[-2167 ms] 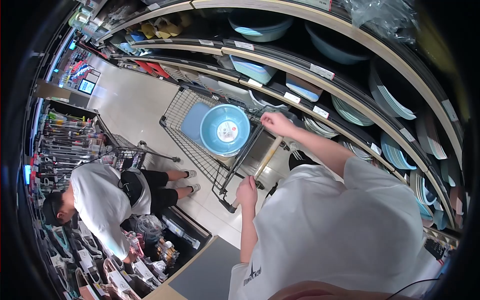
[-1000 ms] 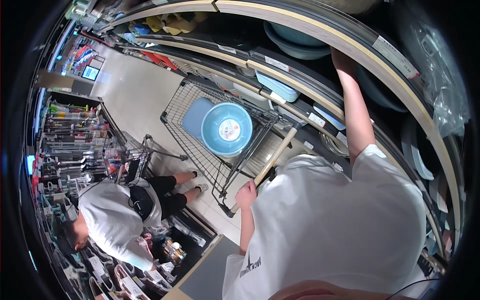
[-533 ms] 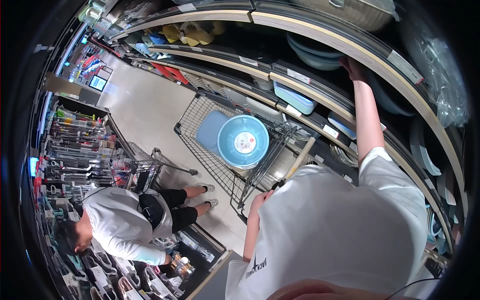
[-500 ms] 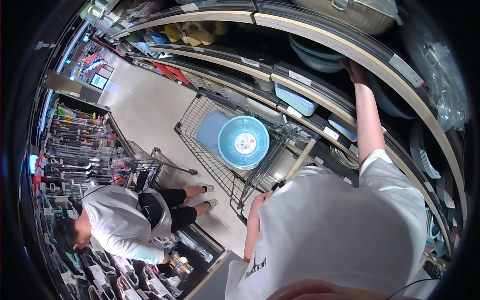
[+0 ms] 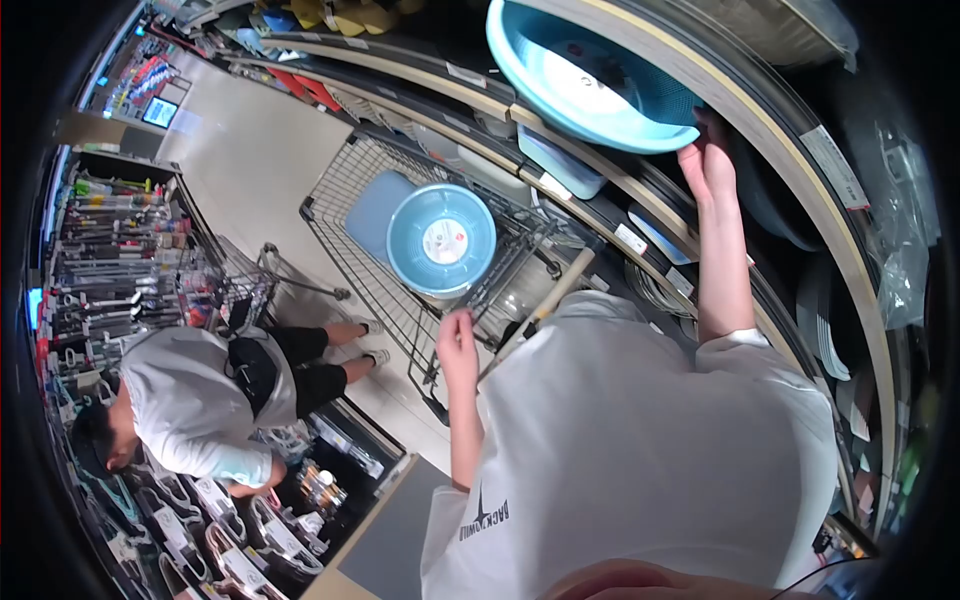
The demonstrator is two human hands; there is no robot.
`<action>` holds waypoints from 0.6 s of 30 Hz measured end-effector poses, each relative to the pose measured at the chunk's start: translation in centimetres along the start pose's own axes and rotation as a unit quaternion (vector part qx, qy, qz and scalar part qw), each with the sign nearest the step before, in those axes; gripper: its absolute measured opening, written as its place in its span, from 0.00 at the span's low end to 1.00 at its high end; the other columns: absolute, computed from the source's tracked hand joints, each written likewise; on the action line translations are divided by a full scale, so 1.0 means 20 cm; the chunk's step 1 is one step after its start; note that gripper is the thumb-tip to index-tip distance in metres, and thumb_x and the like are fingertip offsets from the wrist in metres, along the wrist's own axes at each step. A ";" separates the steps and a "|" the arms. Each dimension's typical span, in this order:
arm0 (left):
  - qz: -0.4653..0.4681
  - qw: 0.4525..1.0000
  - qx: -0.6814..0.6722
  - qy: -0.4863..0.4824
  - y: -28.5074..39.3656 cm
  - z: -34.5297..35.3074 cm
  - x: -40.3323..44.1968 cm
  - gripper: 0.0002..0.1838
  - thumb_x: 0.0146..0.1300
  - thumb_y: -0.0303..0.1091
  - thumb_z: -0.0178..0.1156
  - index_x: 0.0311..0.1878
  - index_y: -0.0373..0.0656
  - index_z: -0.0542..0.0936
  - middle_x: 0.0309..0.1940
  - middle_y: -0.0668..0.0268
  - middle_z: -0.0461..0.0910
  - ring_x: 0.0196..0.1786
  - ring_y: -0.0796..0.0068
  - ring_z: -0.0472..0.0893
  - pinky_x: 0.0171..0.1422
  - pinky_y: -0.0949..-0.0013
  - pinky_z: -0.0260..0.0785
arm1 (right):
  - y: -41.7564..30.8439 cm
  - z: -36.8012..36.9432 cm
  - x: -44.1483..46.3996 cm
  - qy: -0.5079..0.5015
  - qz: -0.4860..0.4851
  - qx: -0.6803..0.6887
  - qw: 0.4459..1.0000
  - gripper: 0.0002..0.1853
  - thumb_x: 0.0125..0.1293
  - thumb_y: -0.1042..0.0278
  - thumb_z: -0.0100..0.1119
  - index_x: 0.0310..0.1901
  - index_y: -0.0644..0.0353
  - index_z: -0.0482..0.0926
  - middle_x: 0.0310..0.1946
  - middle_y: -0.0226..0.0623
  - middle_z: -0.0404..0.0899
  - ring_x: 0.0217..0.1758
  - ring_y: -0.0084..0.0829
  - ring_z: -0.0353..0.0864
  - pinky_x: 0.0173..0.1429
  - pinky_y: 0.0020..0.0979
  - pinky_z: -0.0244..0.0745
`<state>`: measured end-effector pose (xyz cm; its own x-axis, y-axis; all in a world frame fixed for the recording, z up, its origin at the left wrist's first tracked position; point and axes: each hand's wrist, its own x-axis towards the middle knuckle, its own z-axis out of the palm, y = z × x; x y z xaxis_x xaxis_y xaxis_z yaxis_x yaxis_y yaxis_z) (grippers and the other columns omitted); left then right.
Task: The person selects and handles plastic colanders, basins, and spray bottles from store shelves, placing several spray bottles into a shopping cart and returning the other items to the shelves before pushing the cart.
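My right hand (image 5: 708, 158) grips the rim of a large light-blue basin (image 5: 600, 95), which is tilted and partly out from a shelf at the upper right. A shelf board hides part of the basin. My left hand (image 5: 457, 335) is raised beside the cart, off its handle, with the fingers curled and nothing seen in them. A round blue basin (image 5: 415, 250) with a white label stands in the wire shopping cart (image 5: 340, 220), next to a flat-topped blue-grey item (image 5: 370, 215).
Shelves (image 5: 640, 190) with basins and trays curve along the right. A person (image 5: 200, 400) in a white shirt bends over a low display at the left, near a second cart (image 5: 245, 285). A grey-topped counter (image 5: 400, 530) stands at the bottom.
My right hand has drawn the basin forward from the shelf, and its inside now shows. My left hand has come off the cart handle and moved up and left.
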<state>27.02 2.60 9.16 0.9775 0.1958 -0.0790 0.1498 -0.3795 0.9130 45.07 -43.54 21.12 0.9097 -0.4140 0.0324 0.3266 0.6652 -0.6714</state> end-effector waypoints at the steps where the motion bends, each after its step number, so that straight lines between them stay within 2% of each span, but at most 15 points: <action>1: 0.002 0.998 -0.056 0.009 0.08 0.00 0.03 0.12 0.80 0.31 0.55 0.49 0.34 0.84 0.42 0.61 0.86 0.45 0.73 0.84 0.55 0.69 0.76 | 0.02 0.04 -0.08 0.017 0.062 -0.006 0.998 0.12 0.77 0.73 0.56 0.58 0.66 0.78 0.59 0.43 0.83 0.61 0.33 0.84 0.64 0.35 0.83; 3: 0.003 0.986 -0.169 0.005 0.31 -0.01 0.07 0.13 0.82 0.32 0.53 0.58 0.33 0.81 0.49 0.62 0.83 0.51 0.73 0.82 0.62 0.68 0.76 | 0.08 0.06 -0.19 -0.060 0.108 -0.049 0.991 0.15 0.76 0.73 0.55 0.60 0.68 0.77 0.59 0.46 0.83 0.62 0.34 0.85 0.65 0.35 0.82; 4: 0.015 0.979 -0.206 -0.006 0.41 -0.02 0.09 0.17 0.83 0.36 0.52 0.63 0.33 0.78 0.52 0.61 0.81 0.55 0.72 0.81 0.65 0.66 0.75 | 0.10 0.23 -0.31 -0.092 0.099 -0.060 0.989 0.18 0.75 0.73 0.56 0.62 0.71 0.74 0.58 0.47 0.83 0.61 0.34 0.85 0.67 0.35 0.82; 5: 0.035 0.973 -0.228 -0.016 0.47 -0.03 0.11 0.22 0.84 0.43 0.51 0.68 0.34 0.73 0.54 0.61 0.80 0.57 0.72 0.80 0.67 0.64 0.74 | 0.14 0.24 -0.36 -0.122 0.116 -0.079 0.983 0.20 0.74 0.74 0.56 0.64 0.72 0.73 0.57 0.46 0.83 0.60 0.33 0.85 0.66 0.33 0.81; 7: 0.060 0.942 -0.327 0.050 0.64 -0.02 0.12 0.31 0.83 0.52 0.51 0.74 0.35 0.68 0.57 0.62 0.76 0.54 0.75 0.78 0.60 0.69 0.73 | 0.24 0.28 -0.45 -0.156 0.127 -0.101 0.974 0.20 0.73 0.76 0.56 0.64 0.71 0.73 0.56 0.45 0.84 0.58 0.30 0.86 0.65 0.31 0.81; 9: 0.070 0.933 -0.344 0.077 0.65 -0.08 0.11 0.30 0.83 0.50 0.53 0.74 0.34 0.68 0.58 0.63 0.76 0.53 0.76 0.77 0.57 0.70 0.72 | 0.29 0.34 -0.53 -0.195 0.146 -0.118 0.963 0.15 0.72 0.78 0.57 0.58 0.68 0.73 0.53 0.43 0.84 0.53 0.26 0.86 0.62 0.29 0.81; 11: 0.029 0.950 -0.280 0.134 0.65 -0.13 0.08 0.27 0.82 0.43 0.56 0.73 0.33 0.68 0.56 0.66 0.77 0.53 0.77 0.77 0.59 0.71 0.71 | 0.29 0.42 -0.58 -0.218 0.142 -0.152 0.954 0.13 0.72 0.79 0.57 0.56 0.67 0.72 0.51 0.40 0.84 0.52 0.22 0.85 0.60 0.27 0.80; 12: 0.013 0.950 -0.278 0.145 0.66 -0.16 0.07 0.24 0.78 0.32 0.60 0.72 0.32 0.69 0.55 0.66 0.78 0.54 0.78 0.77 0.60 0.72 0.70 | 0.29 0.43 -0.58 -0.220 0.147 -0.152 0.952 0.13 0.72 0.79 0.57 0.56 0.67 0.72 0.51 0.40 0.84 0.52 0.22 0.85 0.60 0.27 0.80; 13: 0.010 0.949 -0.277 0.148 0.65 -0.18 0.06 0.24 0.78 0.32 0.60 0.72 0.32 0.69 0.55 0.66 0.78 0.54 0.78 0.77 0.60 0.72 0.70 | 0.28 0.43 -0.58 -0.249 0.152 -0.178 0.940 0.13 0.72 0.78 0.58 0.56 0.67 0.72 0.50 0.39 0.84 0.52 0.21 0.84 0.59 0.26 0.80; 15: 0.033 0.956 -0.245 0.157 0.64 -0.22 0.04 0.24 0.75 0.24 0.61 0.71 0.32 0.70 0.55 0.64 0.80 0.54 0.78 0.77 0.61 0.72 0.70 | 0.28 0.47 -0.58 -0.281 0.159 -0.203 0.925 0.13 0.72 0.78 0.59 0.56 0.67 0.72 0.50 0.38 0.84 0.52 0.19 0.84 0.58 0.24 0.79; 17: 0.017 0.955 -0.233 0.183 0.64 -0.24 0.00 0.24 0.74 0.22 0.61 0.70 0.31 0.70 0.57 0.63 0.79 0.55 0.77 0.77 0.61 0.72 0.70 | 0.29 0.54 -0.58 -0.275 0.155 -0.304 0.899 0.13 0.72 0.74 0.63 0.54 0.66 0.75 0.42 0.30 0.83 0.42 0.12 0.80 0.48 0.19 0.75; 18: 0.022 0.952 -0.241 0.188 0.63 -0.24 -0.01 0.23 0.74 0.22 0.61 0.70 0.31 0.70 0.58 0.63 0.79 0.55 0.77 0.78 0.62 0.72 0.70 | 0.30 0.54 -0.57 -0.276 0.158 -0.304 0.898 0.13 0.72 0.74 0.63 0.54 0.66 0.75 0.42 0.30 0.83 0.42 0.12 0.80 0.48 0.19 0.75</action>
<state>28.03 2.08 22.65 0.8450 0.5339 0.0290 -0.0637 0.0468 0.9969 39.37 -28.22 24.72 0.9755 0.2189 0.0198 -0.0169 0.1644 -0.9863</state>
